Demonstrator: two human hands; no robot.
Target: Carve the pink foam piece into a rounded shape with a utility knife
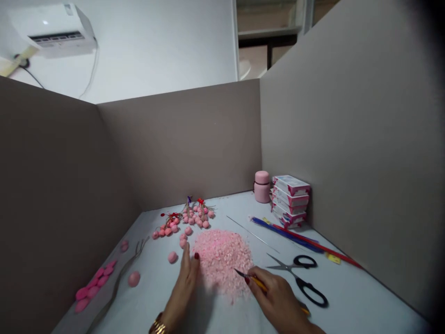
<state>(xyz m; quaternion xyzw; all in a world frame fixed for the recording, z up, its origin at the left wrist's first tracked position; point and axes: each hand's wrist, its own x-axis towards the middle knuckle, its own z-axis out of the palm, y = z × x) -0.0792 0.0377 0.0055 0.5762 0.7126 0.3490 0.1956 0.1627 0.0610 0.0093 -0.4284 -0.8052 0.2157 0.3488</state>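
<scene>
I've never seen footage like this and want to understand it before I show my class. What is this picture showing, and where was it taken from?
This picture comes from a camera worn on a person's head, looking forward and down, so the two bare hands are that person's own. No machine appears.

The right hand holds a yellow-handled craft knife, its dark tip near a pile of pink crumbs. The left hand, wearing a gold wristwatch or bracelet, is at the pile's edge.

On the pale work surface lie pink balls, flattened pink discs, pink berry-like clusters on stems and black-handled scissors. A pink jar and a stack of boxes stand against the grey-brown partition.
</scene>
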